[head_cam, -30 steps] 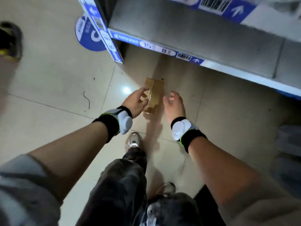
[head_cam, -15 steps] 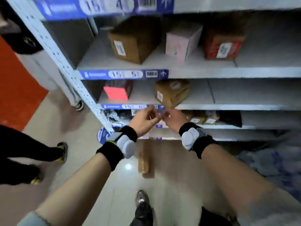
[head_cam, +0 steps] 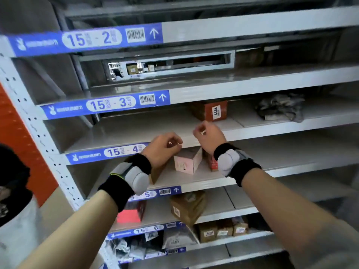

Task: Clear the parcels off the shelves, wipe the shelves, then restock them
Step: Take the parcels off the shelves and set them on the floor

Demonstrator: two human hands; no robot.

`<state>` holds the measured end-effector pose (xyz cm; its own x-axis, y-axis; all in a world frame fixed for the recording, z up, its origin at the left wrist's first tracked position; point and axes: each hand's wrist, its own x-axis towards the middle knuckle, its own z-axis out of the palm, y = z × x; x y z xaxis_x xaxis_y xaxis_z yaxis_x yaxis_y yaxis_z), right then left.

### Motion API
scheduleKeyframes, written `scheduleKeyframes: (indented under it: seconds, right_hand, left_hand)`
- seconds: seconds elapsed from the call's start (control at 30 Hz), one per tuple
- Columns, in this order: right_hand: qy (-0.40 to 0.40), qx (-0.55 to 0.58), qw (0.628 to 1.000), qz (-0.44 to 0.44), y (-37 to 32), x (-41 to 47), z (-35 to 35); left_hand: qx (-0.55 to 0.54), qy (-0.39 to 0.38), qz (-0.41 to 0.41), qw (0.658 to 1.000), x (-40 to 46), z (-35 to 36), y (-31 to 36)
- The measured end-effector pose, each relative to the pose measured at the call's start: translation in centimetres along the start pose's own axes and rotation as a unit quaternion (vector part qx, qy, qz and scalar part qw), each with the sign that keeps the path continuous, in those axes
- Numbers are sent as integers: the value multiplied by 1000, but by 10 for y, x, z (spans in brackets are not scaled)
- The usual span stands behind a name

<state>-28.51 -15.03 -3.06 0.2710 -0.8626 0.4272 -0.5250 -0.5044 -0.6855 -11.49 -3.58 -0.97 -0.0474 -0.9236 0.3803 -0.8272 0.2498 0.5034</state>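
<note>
Left hand (head_cam: 162, 150) and right hand (head_cam: 208, 139) hover curled, empty and apart; a matte pink boxy carton (head_cam: 187, 162) sits just below them on a smooth metal shelf (head_cam: 204, 180).

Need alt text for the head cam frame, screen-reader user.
The left hand and right hand are raised, fingers curled, holding nothing visible, before grey racking. A red-brown box tagged 4468 and a crumpled grey bag sit on the shelf labelled 15-4; a pink box sits one shelf lower.

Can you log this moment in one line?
left hand: curled, empty | right hand: curled, empty | red box: on shelf beyond right hand
</note>
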Motion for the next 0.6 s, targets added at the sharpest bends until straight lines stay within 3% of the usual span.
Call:
scheduleKeyframes:
  seconds: [0.13,0.33,0.5,0.6]
  right_hand:
    - [59,-130,988,51,19,55,-8]
    - [48,-166,978,119,30,112,-1]
    - [62,-172,970,162,49,148,5]
    - [76,-127,979,143,60,156,5]
  left_hand:
    - [128,-40,2,991,44,8,-20]
    - [330,-88,62,938,101,31,-74]
    - [317,-80,84,941,111,42,-99]
    - [303,-70,98,945,112,40,-100]
